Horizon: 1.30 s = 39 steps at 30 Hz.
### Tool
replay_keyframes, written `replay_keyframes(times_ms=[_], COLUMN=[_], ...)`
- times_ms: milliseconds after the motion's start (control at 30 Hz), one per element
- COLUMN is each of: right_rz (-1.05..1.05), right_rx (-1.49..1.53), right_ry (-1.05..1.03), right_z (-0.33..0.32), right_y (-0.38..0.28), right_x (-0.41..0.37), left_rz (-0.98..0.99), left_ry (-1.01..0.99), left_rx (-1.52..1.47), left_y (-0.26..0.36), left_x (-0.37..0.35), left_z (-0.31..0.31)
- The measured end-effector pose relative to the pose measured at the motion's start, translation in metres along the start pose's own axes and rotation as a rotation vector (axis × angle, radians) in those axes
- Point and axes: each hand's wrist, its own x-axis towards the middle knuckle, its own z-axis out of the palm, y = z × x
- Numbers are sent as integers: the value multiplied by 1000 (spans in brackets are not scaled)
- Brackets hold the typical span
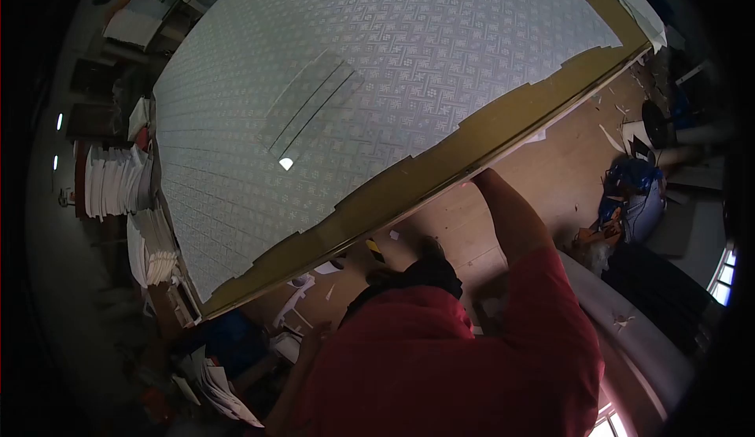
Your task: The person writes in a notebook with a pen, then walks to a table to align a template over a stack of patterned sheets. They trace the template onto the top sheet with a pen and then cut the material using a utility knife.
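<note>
A large light-grey sheet with a woven-look pattern (pixel 409 59) covers most of the tabletop, its near edge stepped like stacked layers. Two thin dark lines and a small bright white patch (pixel 286 165) show on it. Along the near side runs the bare brown table border (pixel 354 218). My right arm reaches forward, and my right hand (pixel 480 176) is at the table's near edge, its fingers mostly hidden by that edge. Low at my left side, dim and small, my left hand (pixel 318 333) hangs close to my body, away from the table edge; its fingers are unclear.
Stacks of white sheets (pixel 118 181) stand left of the table, with more loose papers (pixel 220 394) at lower left. Paper scraps lie on the brown floor (pixel 543 177). A blue plastic bundle (pixel 631 177) and a long grey roll (pixel 621 319) are on the right.
</note>
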Motion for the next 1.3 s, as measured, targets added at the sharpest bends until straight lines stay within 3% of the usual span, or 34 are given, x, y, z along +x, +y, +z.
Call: replay_keyframes(times_ms=[100, 200, 433, 500, 533, 667, 700, 733, 767, 867, 967, 1033, 1133, 1233, 1300], right_rz=[-76, -151, -324, -397, -435, -539, -541, -484, -486, -566, -648, -703, -787, -876, -922], right_rx=[88, 193, 430, 455, 455, 432, 439, 221, 192, -24, -248, -392, -598, -797, -945], right_ry=[162, 326, 655, 651, 624, 402, 357, 461, 403, 230, 74, -21, -147, -275, -373], right_z=[-3, 12, 6, -4, -22, -116, -59, -112, -60, 4, 71, 134, 247, 380, 465], right_y=[-5, -1, 30, 55, 70, 121, 71, 102, 71, 41, 27, 21, 24, 34, 39], right_x=[1, -1, -11, -21, -26, -41, -26, -2, -7, 3, -6, -35, -99, -157, -193], left_rz=[29, 76, -67, -62, -103, 0, 34, 73, 34, 92, 146, 199, 360, 433, 768], left_ry=[43, 31, 60, 61, 120, 129, 183, 225, 260, 220, 360, 402, 420, 574, 1069], left_rx=[-180, 35, -24, 93, 13, -50, -43, -15, -53, -120, -248, -482, -449, -304, -21], left_y=[-59, -38, -42, -1, 0, -32, -53, -70, -75, -77, -87, -78, -89, -115, -139], left_x=[20, 11, 9, -9, -10, -14, -5, 2, -4, -3, -2, -15, -6, 13, -12], left_z=[22, 20, 40, 29, 31, 46, 63, 74, 78, 71, 68, 44, 16, -7, -41])
